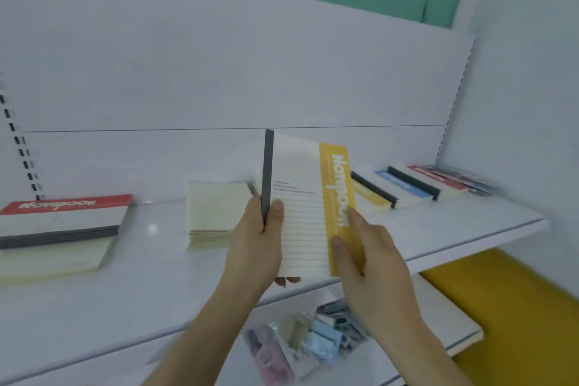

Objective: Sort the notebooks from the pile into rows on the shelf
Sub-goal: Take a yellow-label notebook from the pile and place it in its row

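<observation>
Left hand (257,238) in a closed grip on the dark spine of a cream, yellow-banded paper notebook (308,207), held upright above the white shelf (156,285), presumably to read its colour. Right hand (368,255), fingers straight, steadies the yellow edge. The matching slanted row of notebooks (416,186) lies at right; a red-banded pile (59,222) at left.
</observation>
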A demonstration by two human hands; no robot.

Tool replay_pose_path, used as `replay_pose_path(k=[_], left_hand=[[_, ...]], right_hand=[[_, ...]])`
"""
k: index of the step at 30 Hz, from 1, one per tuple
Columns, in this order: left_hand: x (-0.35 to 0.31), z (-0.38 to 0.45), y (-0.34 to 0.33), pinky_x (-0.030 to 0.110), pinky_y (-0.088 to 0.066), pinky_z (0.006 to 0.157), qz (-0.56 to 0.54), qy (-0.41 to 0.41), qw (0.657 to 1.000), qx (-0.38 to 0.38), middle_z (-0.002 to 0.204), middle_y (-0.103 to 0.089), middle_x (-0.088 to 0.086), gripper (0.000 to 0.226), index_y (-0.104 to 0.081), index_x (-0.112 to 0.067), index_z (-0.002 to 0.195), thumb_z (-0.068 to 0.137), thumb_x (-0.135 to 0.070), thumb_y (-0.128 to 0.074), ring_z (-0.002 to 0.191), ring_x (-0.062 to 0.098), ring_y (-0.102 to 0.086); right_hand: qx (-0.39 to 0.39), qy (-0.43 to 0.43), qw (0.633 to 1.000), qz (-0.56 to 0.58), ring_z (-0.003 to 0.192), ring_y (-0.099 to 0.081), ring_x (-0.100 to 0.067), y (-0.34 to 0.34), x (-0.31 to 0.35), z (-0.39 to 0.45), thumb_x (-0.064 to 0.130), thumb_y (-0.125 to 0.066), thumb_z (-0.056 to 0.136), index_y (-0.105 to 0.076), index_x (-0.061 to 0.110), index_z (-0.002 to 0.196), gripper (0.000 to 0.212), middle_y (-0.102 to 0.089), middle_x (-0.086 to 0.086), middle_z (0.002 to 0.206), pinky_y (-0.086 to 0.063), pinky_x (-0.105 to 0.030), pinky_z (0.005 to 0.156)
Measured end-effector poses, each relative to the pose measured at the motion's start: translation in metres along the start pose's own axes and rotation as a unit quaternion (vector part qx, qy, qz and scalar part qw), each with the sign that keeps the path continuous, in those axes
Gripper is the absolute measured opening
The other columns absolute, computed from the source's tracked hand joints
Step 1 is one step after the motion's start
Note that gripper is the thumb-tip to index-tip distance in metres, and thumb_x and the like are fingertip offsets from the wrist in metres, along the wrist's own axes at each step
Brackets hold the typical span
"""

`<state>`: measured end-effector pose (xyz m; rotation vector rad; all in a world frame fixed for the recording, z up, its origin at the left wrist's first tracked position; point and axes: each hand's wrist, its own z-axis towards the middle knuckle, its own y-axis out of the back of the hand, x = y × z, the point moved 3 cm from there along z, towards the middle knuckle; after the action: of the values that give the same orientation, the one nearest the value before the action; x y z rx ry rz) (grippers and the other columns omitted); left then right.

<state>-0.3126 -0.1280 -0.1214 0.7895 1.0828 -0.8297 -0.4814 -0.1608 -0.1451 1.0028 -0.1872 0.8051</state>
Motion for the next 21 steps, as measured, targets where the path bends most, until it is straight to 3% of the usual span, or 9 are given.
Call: replay_pose_path(k=[3, 5, 8, 10, 13, 15, 17, 21], left_hand=[[-0.004, -0.001, -0.059, 0.040, -0.052, 0.039, 0.022, -0.029, 0.999, -0.024, 0.077, -0.065, 0.009, 0.018, -0.045, -0.023, 0.096, 0.105, -0.037, -0.039, 0.051, 0.031, -0.066], [-0.001, 0.003, -0.092, 0.049, -0.055, 0.054, 0.083, -0.068, 0.993, -0.046, 0.080, -0.064, -0.005, 0.016, -0.045, -0.025, 0.111, 0.105, -0.037, -0.037, 0.061, 0.021, -0.065], [0.000, 0.010, -0.135, 0.040, -0.053, 0.061, 0.137, -0.095, 0.985, -0.052, 0.094, -0.069, -0.006, 0.040, -0.029, -0.027, 0.143, 0.105, -0.038, -0.035, 0.072, 0.019, -0.065], [0.003, 0.018, -0.157, 0.039, -0.051, 0.061, 0.158, -0.099, 0.981, -0.049, 0.096, -0.069, -0.003, 0.051, -0.016, -0.032, 0.152, 0.104, -0.039, -0.034, 0.074, 0.022, -0.066], [0.005, 0.035, -0.182, 0.034, -0.051, 0.068, 0.189, -0.102, 0.977, -0.018, 0.110, -0.069, 0.002, 0.060, -0.014, -0.028, 0.157, 0.104, -0.042, -0.037, 0.087, 0.022, -0.067], [0.008, 0.049, -0.194, 0.024, -0.042, 0.079, 0.225, -0.100, 0.969, 0.010, 0.133, -0.054, -0.001, 0.069, -0.013, -0.025, 0.158, 0.100, -0.047, -0.045, 0.103, 0.015, -0.058], [0.013, 0.064, -0.203, 0.020, -0.038, 0.080, 0.262, -0.103, 0.959, 0.041, 0.132, -0.043, -0.004, 0.080, -0.009, -0.027, 0.158, 0.096, -0.053, -0.052, 0.102, 0.009, -0.049], [0.029, 0.099, -0.214, 0.031, -0.037, 0.107, 0.376, -0.115, 0.913, 0.108, 0.145, -0.036, -0.005, 0.108, -0.003, -0.025, 0.158, 0.079, -0.075, -0.057, 0.133, 0.016, -0.036]], right_hand=[[0.023, 0.030, 0.999, -0.038, 0.097, -0.051, -0.005, 0.033, -0.046, -0.002, 0.069, -0.031, 0.087, -0.020, 0.033, 0.152, 0.076, -0.033, 0.011, 0.133, -0.052, -0.023, 0.078], [0.048, 0.047, 0.994, -0.081, 0.109, -0.049, -0.009, 0.051, -0.074, 0.000, 0.078, -0.028, 0.080, -0.020, 0.028, 0.153, 0.088, -0.031, 0.009, 0.137, -0.052, -0.024, 0.083], [0.057, 0.077, 0.985, -0.140, 0.115, -0.046, -0.013, 0.074, -0.114, 0.011, 0.084, -0.031, 0.077, -0.027, 0.025, 0.152, 0.095, -0.040, 0.006, 0.135, -0.047, -0.025, 0.089], [0.062, 0.067, 0.985, -0.149, 0.123, -0.043, -0.015, 0.083, -0.138, 0.022, 0.082, -0.036, 0.078, -0.034, 0.028, 0.149, 0.090, -0.045, 0.005, 0.137, -0.045, -0.030, 0.096], [0.057, 0.067, 0.979, -0.182, 0.117, -0.053, -0.021, 0.085, -0.170, 0.040, 0.081, -0.036, 0.081, -0.054, 0.024, 0.138, 0.082, -0.060, 0.001, 0.125, -0.050, -0.037, 0.091], [0.067, 0.071, 0.976, -0.196, 0.110, -0.059, -0.023, 0.079, -0.187, 0.055, 0.080, -0.033, 0.083, -0.060, 0.021, 0.130, 0.081, -0.065, 0.000, 0.116, -0.054, -0.039, 0.086], [0.066, 0.081, 0.973, -0.207, 0.107, -0.059, -0.021, 0.072, -0.202, 0.073, 0.080, -0.032, 0.083, -0.061, 0.020, 0.128, 0.081, -0.065, 0.001, 0.114, -0.054, -0.037, 0.083], [0.066, 0.101, 0.973, -0.198, 0.109, -0.054, -0.017, 0.057, -0.229, 0.119, 0.083, -0.034, 0.079, -0.058, 0.020, 0.130, 0.084, -0.062, 0.003, 0.118, -0.050, -0.032, 0.088]])
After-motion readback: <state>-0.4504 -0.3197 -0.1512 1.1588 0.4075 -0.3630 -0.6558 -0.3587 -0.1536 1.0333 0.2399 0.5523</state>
